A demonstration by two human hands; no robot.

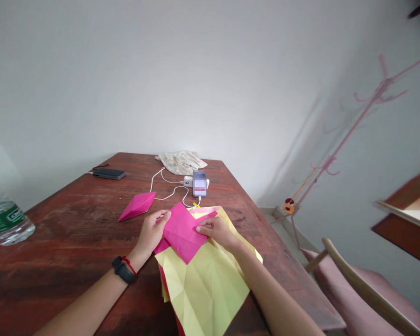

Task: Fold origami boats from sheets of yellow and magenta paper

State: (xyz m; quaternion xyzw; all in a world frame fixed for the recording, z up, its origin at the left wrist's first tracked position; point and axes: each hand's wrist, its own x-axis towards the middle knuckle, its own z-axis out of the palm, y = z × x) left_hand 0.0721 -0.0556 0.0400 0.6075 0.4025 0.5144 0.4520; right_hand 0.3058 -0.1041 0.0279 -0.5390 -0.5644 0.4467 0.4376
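A folded pink sheet of origami paper (pixel 185 233) is held between both hands above the table. My left hand (pixel 153 230) pinches its left edge, thumb on top. On the right edge, my right hand (pixel 215 230) grips the paper with thumb and fingers closed. Pink flaps stick out at the lower left and upper right. Beneath lies a large creased yellow sheet of paper (pixel 210 284), with a red edge showing under its left side. Left of my hands rests a folded pink paper piece (pixel 137 206), pointed at both ends.
On the wooden table (pixel 73 261) are a phone (pixel 199 183) on a cable, a white charger (pixel 188 181), a dark power bank (pixel 109 173), a crumpled cloth (pixel 182 162) and a water bottle (pixel 7 219). A chair (pixel 353 289) and pink coat rack (pixel 357 121) stand right.
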